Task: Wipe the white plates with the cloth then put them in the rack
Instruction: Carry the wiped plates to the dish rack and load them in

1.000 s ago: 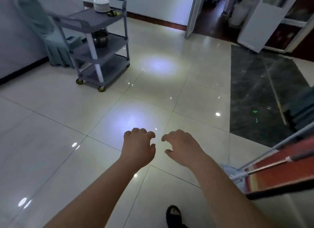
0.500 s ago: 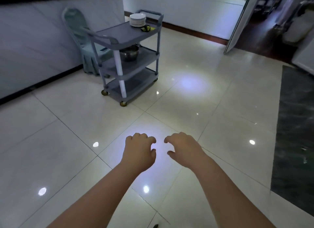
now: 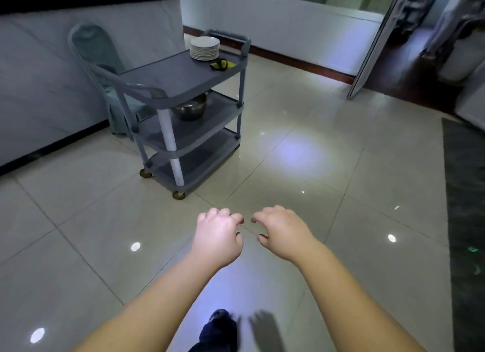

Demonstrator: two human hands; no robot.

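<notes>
A stack of white plates (image 3: 205, 48) stands at the far end of the top shelf of a grey three-tier cart (image 3: 181, 107). A yellow and dark cloth (image 3: 221, 64) lies right beside the stack. My left hand (image 3: 217, 237) and my right hand (image 3: 282, 233) hang side by side over the tiled floor, well short of the cart. Both have loosely curled fingers and hold nothing. No plate rack is in view.
A metal bowl (image 3: 191, 108) sits on the cart's middle shelf. A covered chair (image 3: 99, 70) stands behind the cart against a pale counter wall (image 3: 39, 89). An open door (image 3: 375, 39) is at the far right, with a dark floor strip (image 3: 464, 220) along the right edge.
The view has turned left and moved closer to the cart, which now looks larger and nearer the centre. My hands keep the same loose pose in front of me.
</notes>
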